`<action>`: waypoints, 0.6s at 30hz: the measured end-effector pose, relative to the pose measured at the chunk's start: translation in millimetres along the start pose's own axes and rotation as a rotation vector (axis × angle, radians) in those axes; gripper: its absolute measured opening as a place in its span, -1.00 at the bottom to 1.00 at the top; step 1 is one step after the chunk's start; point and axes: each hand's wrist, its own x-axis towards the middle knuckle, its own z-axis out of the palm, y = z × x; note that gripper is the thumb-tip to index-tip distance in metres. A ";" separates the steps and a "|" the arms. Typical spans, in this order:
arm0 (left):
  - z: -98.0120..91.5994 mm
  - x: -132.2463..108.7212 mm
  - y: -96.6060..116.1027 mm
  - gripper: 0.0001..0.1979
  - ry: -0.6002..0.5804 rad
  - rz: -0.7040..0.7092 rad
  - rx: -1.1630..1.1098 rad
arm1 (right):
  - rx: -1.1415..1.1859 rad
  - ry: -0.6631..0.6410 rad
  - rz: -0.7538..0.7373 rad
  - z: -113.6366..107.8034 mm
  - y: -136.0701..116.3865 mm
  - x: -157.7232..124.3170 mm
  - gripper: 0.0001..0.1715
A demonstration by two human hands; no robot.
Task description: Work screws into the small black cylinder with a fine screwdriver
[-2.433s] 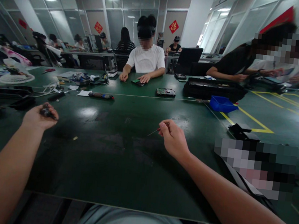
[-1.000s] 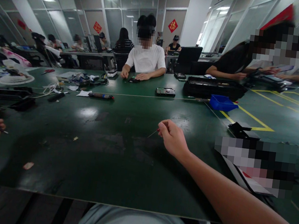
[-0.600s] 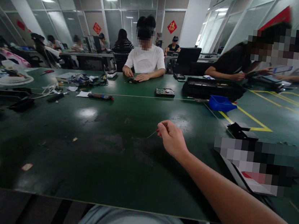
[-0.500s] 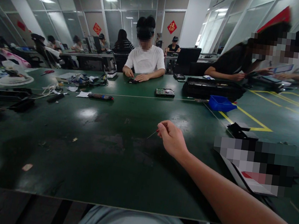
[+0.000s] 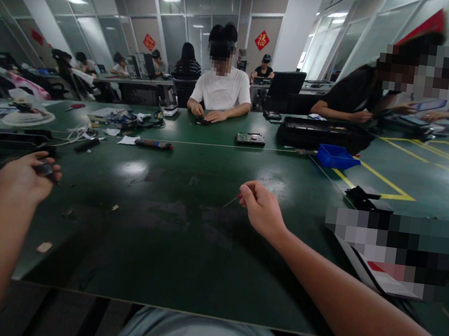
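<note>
My left hand point(image 5: 26, 181) is raised over the left side of the green table point(image 5: 144, 256). Its fingers are closed around a small dark tool point(image 5: 45, 169), whose exact kind is unclear; its narrow tip points down to the right. My right hand point(image 5: 263, 211) is over the middle of the table, thumb and fingers pinched on a thin wire-like piece point(image 5: 231, 201). A bit of red shows at the fingertips, and the free end slants down to the left. The two held things are well apart.
A circuit board drive point(image 5: 250, 139), a blue bin point(image 5: 337, 157) and a long black tray point(image 5: 323, 134) stand farther back. A dark pen-shaped tool point(image 5: 154, 144) and tangled cables point(image 5: 126, 119) lie back left. Across the table a person in white point(image 5: 221, 94) works.
My left hand has come in from the left edge, moving right and up with the dark tool. My right hand keeps its pinch on the thin piece, almost still. The view has shifted slightly.
</note>
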 end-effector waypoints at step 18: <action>190.2 -209.1 -76.4 -0.64 -0.918 -0.230 0.009 | -0.021 0.029 -0.005 -3.8 0.1 0.9 -0.69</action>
